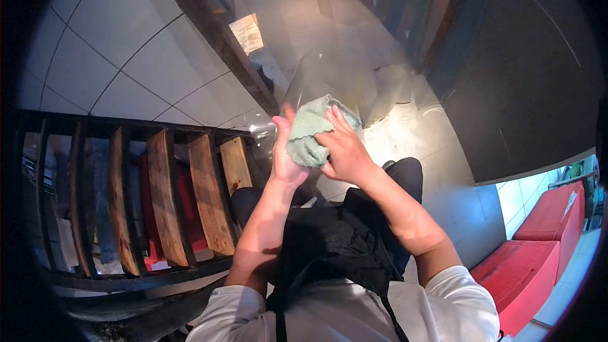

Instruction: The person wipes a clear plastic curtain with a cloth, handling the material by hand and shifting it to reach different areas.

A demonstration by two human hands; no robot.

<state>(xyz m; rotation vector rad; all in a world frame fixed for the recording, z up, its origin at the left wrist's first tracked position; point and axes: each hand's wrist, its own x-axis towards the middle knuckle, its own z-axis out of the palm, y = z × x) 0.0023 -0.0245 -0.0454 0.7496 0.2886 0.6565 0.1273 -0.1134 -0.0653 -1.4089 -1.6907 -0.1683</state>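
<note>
A light green cloth, bunched up, lies between my two hands. With its palm up, my left hand is behind a clear plastic sheet, its thumb and fingers apart at the cloth's left side. My right hand presses the cloth from the right, fingers bent over it. The plastic hangs down in front of me, and its lower part reaches my hands.
On the left is a wooden slatted rack with a red item beneath. A dark post rises beside a tiled wall. At right are a dark panel and red boxes.
</note>
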